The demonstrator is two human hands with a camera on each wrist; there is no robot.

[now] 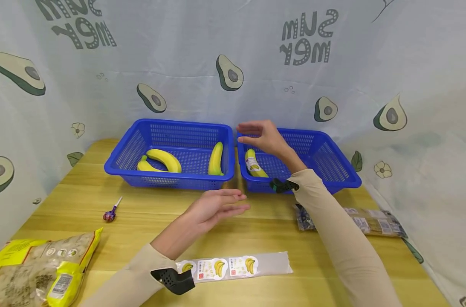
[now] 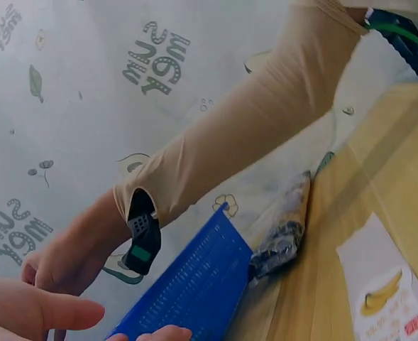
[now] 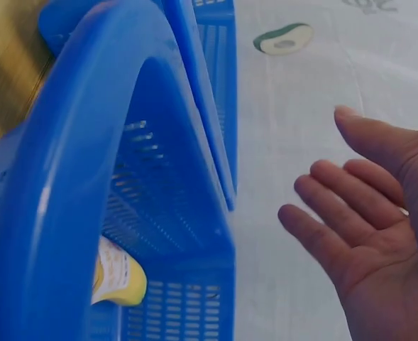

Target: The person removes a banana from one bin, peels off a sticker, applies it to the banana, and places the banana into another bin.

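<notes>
My right hand (image 1: 264,137) hovers over the left part of the right blue basket (image 1: 313,181), fingers extended and thumb apart, holding nothing. Below it in that basket lies a banana with a white label (image 1: 253,164). My left hand (image 1: 213,209) is held above the table in front of the left blue basket (image 1: 171,181), fingers straight and holding nothing. Inside the left basket are bananas without visible labels, one banana (image 1: 215,158) at its right and a banana (image 1: 164,159) overlapping another at its left. A strip of banana stickers (image 1: 233,267) lies near my left wrist.
A wrapped lollipop (image 1: 110,214) lies on the wooden table (image 1: 148,213) at the left. A yellow and clear food bag (image 1: 44,268) sits at the front left. Partly behind my right sleeve is a long clear packet (image 1: 374,222). A printed curtain (image 1: 194,51) hangs behind the baskets.
</notes>
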